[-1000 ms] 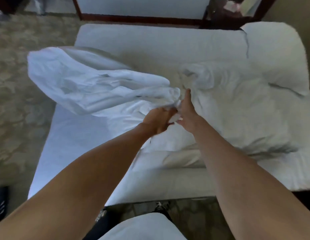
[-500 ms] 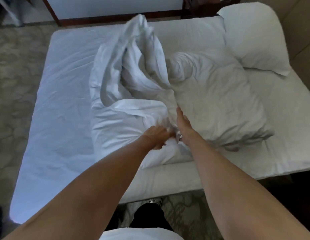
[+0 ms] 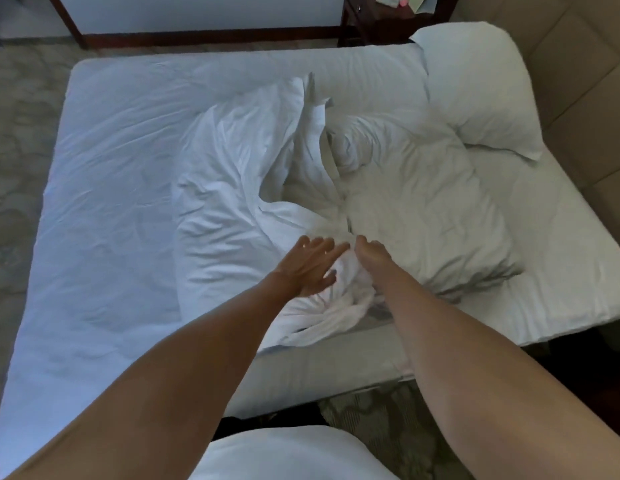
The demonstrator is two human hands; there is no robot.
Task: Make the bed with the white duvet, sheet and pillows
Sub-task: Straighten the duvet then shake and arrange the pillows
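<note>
Pillowcase (image 3: pixel 239 209) fallen, left hand (image 3: pixel 306 266) seemingly released.

Premises: a bedroom, by its fittings most likely a hotel room. A wide mattress under a wrinkled white fitted sheet (image 3: pixel 104 202) fills the floor space. 2 plump white pillows (image 3: pixel 474 98) lie toward its head end, against a beige padded panelled headboard (image 3: pixel 578 109). A dark wooden bedside table (image 3: pixel 374 22) stands beyond. Grey-beige patterned carpet (image 3: pixel 17 143) covers the floor.
</note>
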